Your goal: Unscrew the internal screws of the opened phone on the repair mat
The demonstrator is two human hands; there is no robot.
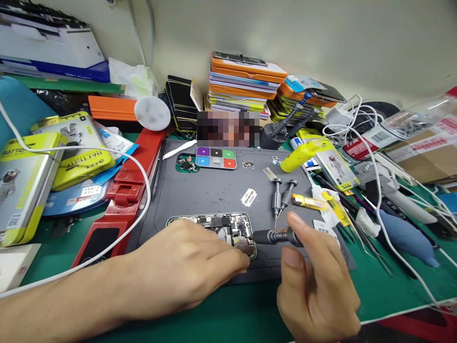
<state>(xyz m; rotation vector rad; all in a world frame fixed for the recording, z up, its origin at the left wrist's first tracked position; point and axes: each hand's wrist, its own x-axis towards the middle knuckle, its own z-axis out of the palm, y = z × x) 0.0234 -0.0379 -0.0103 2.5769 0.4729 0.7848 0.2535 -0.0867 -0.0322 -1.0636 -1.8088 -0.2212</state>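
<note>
An opened phone (233,223) lies on the dark grey work mat (221,190), its inner boards and metal shields exposed. My left hand (189,267) is closed over the phone's near side and left part, hiding much of it. A dark screwdriver (273,237) lies nearly level, its tip end at the right part of the phone. My right hand (314,286) has the far end of its handle at the index finger and thumb, the other fingers curled. Just beyond, two more screwdrivers (276,195) rest on the mat near a small white label (249,197).
A colored block tray (216,158) and small metal parts (247,164) lie toward the back. Right of the mat are a yellow bottle (300,156), tweezers (371,252) and a blue air blower (403,236). A white cable (144,181) loops over a red tool (124,195) on the left.
</note>
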